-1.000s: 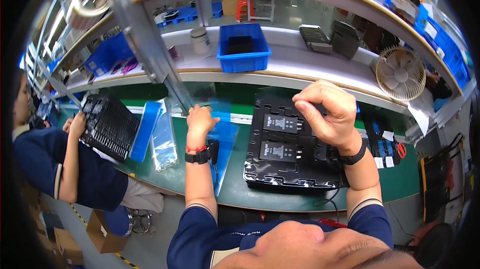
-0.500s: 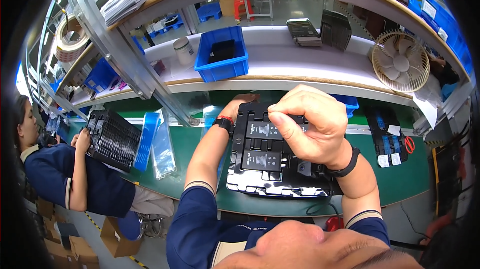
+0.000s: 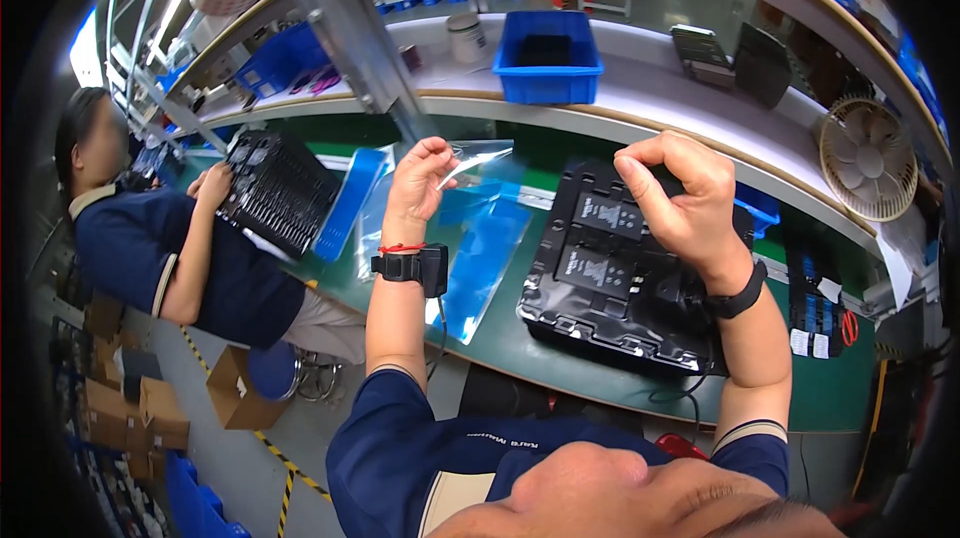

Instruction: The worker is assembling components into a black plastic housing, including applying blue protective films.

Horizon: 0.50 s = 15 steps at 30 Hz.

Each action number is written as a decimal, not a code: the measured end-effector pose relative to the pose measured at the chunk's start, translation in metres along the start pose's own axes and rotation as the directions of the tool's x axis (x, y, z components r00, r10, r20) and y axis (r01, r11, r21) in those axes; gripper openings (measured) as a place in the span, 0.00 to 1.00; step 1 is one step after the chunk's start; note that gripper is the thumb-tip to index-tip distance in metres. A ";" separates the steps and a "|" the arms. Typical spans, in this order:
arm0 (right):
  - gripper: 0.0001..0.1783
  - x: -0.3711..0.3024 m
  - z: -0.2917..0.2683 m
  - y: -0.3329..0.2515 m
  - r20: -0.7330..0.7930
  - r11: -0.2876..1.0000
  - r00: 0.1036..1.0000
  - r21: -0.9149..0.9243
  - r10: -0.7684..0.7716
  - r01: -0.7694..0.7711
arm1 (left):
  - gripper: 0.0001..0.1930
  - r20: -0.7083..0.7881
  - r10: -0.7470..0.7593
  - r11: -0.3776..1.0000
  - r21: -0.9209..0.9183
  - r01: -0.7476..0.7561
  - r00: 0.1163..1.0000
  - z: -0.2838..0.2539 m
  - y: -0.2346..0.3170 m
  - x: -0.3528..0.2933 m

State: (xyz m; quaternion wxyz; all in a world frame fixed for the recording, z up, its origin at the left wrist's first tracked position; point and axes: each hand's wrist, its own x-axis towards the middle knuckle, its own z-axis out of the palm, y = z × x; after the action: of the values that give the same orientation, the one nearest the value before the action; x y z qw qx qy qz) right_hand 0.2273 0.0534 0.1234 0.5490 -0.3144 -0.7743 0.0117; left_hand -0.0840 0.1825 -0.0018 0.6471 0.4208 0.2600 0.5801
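Note:
My left hand (image 3: 418, 186) is raised to the left of the black tray, its fingers closed on a piece of clear plastic film (image 3: 485, 153). Below and beside it, blue-and-clear film sheets (image 3: 470, 283) lie on the green table. The black plastic tray (image 3: 560, 323) holds flat black phone batteries (image 3: 596, 271) with white print. Above the tray's right part hovers my right hand (image 3: 690, 193), thumb and forefinger pinched together; whatever may be between the tips is too small to make out. It hides part of the tray.
At the left a co-worker (image 3: 190, 258) handles a stack of black trays (image 3: 280, 188). A blue bin (image 3: 550, 88) and a white jar (image 3: 466, 38) stand on the shelf. A fan (image 3: 868, 158) is at the right, with red scissors (image 3: 849, 328) below it on the table.
My left hand has left the tray's far left edge, moved left and now holds clear film. My right hand stays pinched above the tray. The view has turned left.

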 end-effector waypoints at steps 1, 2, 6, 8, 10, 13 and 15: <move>0.03 -0.002 0.003 0.004 0.046 1.000 0.999 0.015 0.019 -0.019 | 0.07 -0.003 0.020 1.000 0.016 -0.020 1.000 0.006 0.010 -0.008; 0.04 -0.004 0.009 0.006 0.092 0.999 0.995 0.036 0.029 -0.032 | 0.07 -0.008 0.048 0.998 0.037 -0.048 0.999 0.010 0.021 -0.016; 0.23 -0.013 0.031 0.015 0.354 0.990 0.934 0.101 0.052 -0.094 | 0.07 0.113 0.053 0.996 -0.079 -0.044 0.992 0.042 0.034 -0.026; 0.35 -0.018 0.039 0.015 0.398 0.940 0.907 0.235 0.138 -0.246 | 0.06 0.168 0.050 0.990 -0.139 -0.027 0.985 0.063 0.033 -0.023; 0.41 -0.015 0.034 0.008 0.482 0.897 0.847 0.239 0.222 -0.371 | 0.07 0.157 0.067 0.989 -0.144 -0.044 0.985 0.084 0.027 -0.024; 0.38 -0.014 0.033 0.003 0.383 0.652 0.875 0.589 0.296 -0.478 | 0.06 0.080 0.174 0.961 -0.232 -0.151 0.982 0.104 0.019 -0.019; 0.33 -0.013 0.028 0.004 0.340 0.655 0.876 0.582 0.342 -0.482 | 0.06 0.046 0.251 0.953 -0.186 -0.238 0.967 0.119 0.013 -0.019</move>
State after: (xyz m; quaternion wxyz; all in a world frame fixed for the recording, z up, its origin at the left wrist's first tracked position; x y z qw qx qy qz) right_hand 0.2078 0.0591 0.0999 0.5248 -0.2687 -0.6798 0.4362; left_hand 0.0034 0.1352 0.0675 0.6142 0.4097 0.1299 0.6618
